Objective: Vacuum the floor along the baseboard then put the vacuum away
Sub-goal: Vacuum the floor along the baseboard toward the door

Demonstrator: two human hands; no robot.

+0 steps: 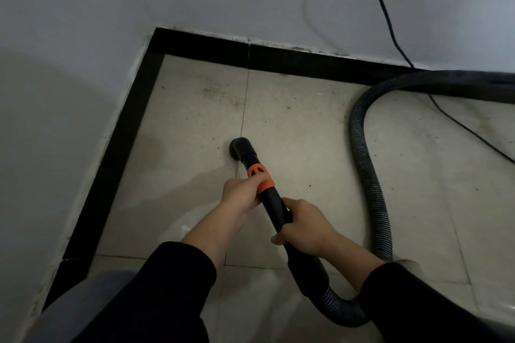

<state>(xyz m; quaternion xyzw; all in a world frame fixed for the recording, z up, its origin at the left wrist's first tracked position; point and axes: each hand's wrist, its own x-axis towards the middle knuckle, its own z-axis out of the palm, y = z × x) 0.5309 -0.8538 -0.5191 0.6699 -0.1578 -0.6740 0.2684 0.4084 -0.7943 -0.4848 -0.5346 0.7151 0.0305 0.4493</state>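
A black vacuum wand (271,200) with an orange collar (260,177) points down at the beige tiled floor (292,125). Its round nozzle (240,147) rests on a tile seam, well short of the black baseboard (278,57). My left hand (242,193) grips the wand at the orange collar. My right hand (305,227) grips the wand lower down, near where the ribbed hose (367,175) joins. The hose loops from under my right arm round to the right and back along the far baseboard. The vacuum body is out of view.
A second stretch of black baseboard (111,164) runs down the left wall, meeting the far one at a corner. Dust specks (220,95) lie near that corner. A black power cord (381,8) hangs down the far wall and trails across the floor at right.
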